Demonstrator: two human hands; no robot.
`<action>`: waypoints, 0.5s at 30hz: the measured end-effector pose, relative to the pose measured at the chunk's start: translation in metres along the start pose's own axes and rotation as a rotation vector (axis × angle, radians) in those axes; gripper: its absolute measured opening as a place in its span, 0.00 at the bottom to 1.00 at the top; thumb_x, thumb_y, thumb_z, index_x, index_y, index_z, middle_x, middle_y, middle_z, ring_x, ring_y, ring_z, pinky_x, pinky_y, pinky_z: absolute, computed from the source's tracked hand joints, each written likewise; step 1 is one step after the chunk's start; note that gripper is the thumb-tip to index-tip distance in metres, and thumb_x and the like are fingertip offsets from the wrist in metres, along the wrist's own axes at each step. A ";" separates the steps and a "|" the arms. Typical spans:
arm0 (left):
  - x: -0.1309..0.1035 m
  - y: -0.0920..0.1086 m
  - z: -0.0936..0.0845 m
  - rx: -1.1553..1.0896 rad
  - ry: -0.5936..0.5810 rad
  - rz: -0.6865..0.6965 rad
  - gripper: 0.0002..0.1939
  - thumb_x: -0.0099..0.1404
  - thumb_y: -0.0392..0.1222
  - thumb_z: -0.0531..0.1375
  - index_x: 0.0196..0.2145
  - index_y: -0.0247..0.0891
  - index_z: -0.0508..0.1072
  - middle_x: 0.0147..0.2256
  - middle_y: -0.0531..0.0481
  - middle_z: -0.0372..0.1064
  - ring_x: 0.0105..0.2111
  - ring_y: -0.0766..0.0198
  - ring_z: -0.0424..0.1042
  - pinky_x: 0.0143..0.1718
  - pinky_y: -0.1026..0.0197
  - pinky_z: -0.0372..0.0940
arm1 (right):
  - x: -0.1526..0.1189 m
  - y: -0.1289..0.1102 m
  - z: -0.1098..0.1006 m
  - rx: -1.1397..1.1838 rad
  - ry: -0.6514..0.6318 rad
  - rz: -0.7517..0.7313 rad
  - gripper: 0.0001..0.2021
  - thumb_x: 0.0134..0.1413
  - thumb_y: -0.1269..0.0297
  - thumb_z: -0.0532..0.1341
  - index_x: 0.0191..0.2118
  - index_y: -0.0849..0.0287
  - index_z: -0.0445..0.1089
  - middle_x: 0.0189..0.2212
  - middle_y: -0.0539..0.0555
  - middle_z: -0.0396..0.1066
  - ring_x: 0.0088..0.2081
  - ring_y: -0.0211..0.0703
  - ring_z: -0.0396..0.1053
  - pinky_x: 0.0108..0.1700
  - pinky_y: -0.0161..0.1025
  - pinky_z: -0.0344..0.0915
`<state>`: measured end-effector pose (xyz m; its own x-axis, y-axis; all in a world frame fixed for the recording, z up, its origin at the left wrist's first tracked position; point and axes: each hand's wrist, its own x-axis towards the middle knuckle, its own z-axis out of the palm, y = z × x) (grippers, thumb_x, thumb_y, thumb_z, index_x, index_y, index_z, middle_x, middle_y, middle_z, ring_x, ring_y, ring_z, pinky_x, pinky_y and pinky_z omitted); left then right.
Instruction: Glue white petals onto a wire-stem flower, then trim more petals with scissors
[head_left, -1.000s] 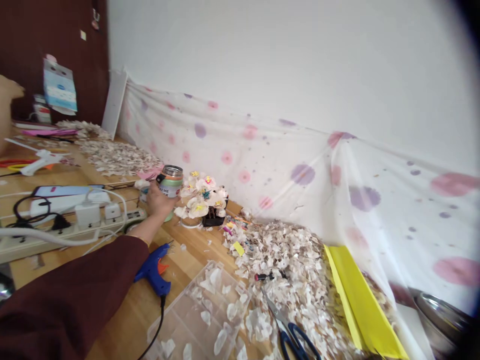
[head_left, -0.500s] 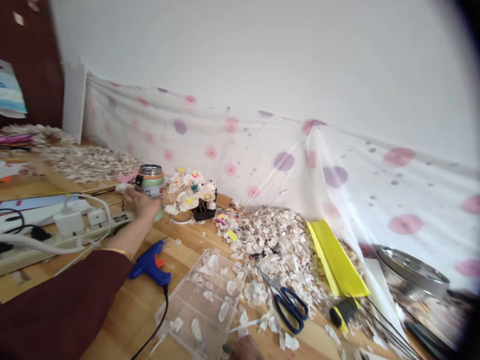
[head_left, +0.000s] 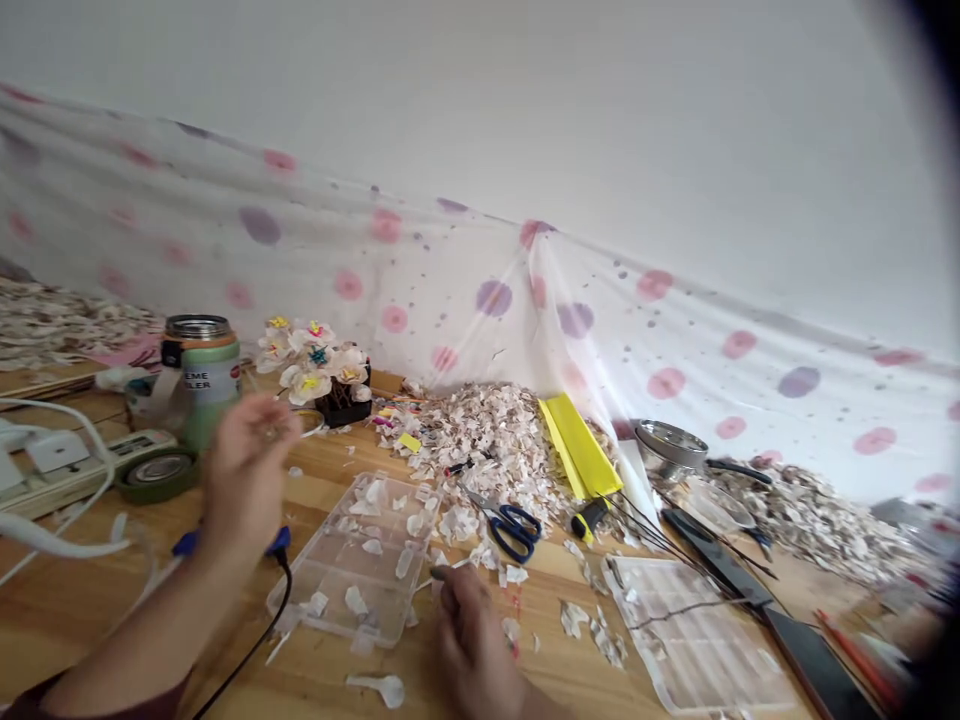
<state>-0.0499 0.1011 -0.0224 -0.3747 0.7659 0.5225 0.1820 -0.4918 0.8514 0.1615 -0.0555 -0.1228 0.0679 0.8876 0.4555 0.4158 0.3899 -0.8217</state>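
Observation:
My left hand (head_left: 251, 465) is raised in front of the green tumbler (head_left: 210, 385), its fingers curled together and blurred; what they hold, if anything, I cannot make out. Partly behind its wrist lies a blue glue gun (head_left: 279, 541). My right hand (head_left: 472, 635) rests low over the table, fingers bent and closed, with a dark spot at a fingertip; its grip is hidden. Beside it is a clear compartment box (head_left: 337, 560) with pale petals on it. One white petal (head_left: 381, 689) lies on the wood between my hands. Blue-handled scissors (head_left: 516, 532) lie beyond my right hand.
A pot of pale flowers (head_left: 345, 408) stands behind the box, next to a heap of petals (head_left: 495, 440). Yellow sheets (head_left: 577, 445), a cutter (head_left: 591, 520), dark wires and a second clear box (head_left: 697, 630) lie rightward. A power strip (head_left: 82, 470) with cables is at left.
My left hand has drawn back from beside the tumbler towards me. The view has turned right, so the second clear box and more of my right hand now show.

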 end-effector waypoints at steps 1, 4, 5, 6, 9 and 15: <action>-0.024 0.008 0.007 -0.026 -0.119 -0.009 0.17 0.59 0.48 0.58 0.45 0.42 0.70 0.41 0.48 0.73 0.42 0.55 0.74 0.43 0.54 0.69 | 0.002 0.000 -0.003 0.113 0.066 0.041 0.13 0.49 0.77 0.58 0.40 0.58 0.72 0.31 0.52 0.66 0.35 0.44 0.62 0.41 0.39 0.61; -0.088 0.028 0.034 -0.119 -0.694 -0.048 0.10 0.61 0.49 0.58 0.34 0.43 0.76 0.33 0.49 0.77 0.34 0.56 0.75 0.37 0.57 0.70 | 0.010 0.003 -0.017 0.373 0.228 0.126 0.07 0.51 0.68 0.62 0.38 0.57 0.70 0.28 0.48 0.61 0.31 0.40 0.58 0.37 0.36 0.58; -0.104 0.032 0.044 -0.135 -0.793 -0.038 0.10 0.61 0.47 0.57 0.33 0.43 0.76 0.33 0.49 0.77 0.35 0.57 0.75 0.37 0.58 0.69 | 0.013 0.004 -0.023 0.420 0.262 0.131 0.07 0.51 0.65 0.61 0.38 0.56 0.69 0.27 0.47 0.60 0.30 0.40 0.58 0.35 0.36 0.58; -0.116 0.035 0.055 -0.135 -0.865 -0.044 0.10 0.62 0.45 0.57 0.34 0.42 0.77 0.33 0.48 0.77 0.34 0.57 0.75 0.37 0.58 0.69 | 0.014 0.005 -0.028 0.458 0.281 0.132 0.07 0.52 0.63 0.61 0.38 0.56 0.67 0.27 0.47 0.58 0.29 0.39 0.57 0.35 0.36 0.58; -0.135 0.033 0.083 -0.141 -0.932 -0.085 0.10 0.61 0.43 0.57 0.33 0.39 0.77 0.31 0.48 0.78 0.33 0.57 0.76 0.35 0.58 0.68 | 0.014 0.009 -0.040 0.595 0.306 0.149 0.08 0.52 0.58 0.60 0.33 0.56 0.64 0.26 0.47 0.57 0.27 0.38 0.57 0.33 0.36 0.59; -0.146 0.014 0.102 -0.126 -0.938 -0.043 0.10 0.61 0.43 0.57 0.32 0.39 0.78 0.32 0.46 0.78 0.34 0.56 0.76 0.36 0.58 0.68 | 0.001 0.018 -0.045 0.837 0.295 0.283 0.11 0.50 0.56 0.66 0.36 0.55 0.67 0.30 0.50 0.63 0.30 0.40 0.61 0.30 0.34 0.59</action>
<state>0.0999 0.0244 -0.0819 0.5144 0.7782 0.3604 0.0652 -0.4545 0.8884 0.2095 -0.0587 -0.1214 0.3424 0.9232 0.1746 -0.4335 0.3201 -0.8424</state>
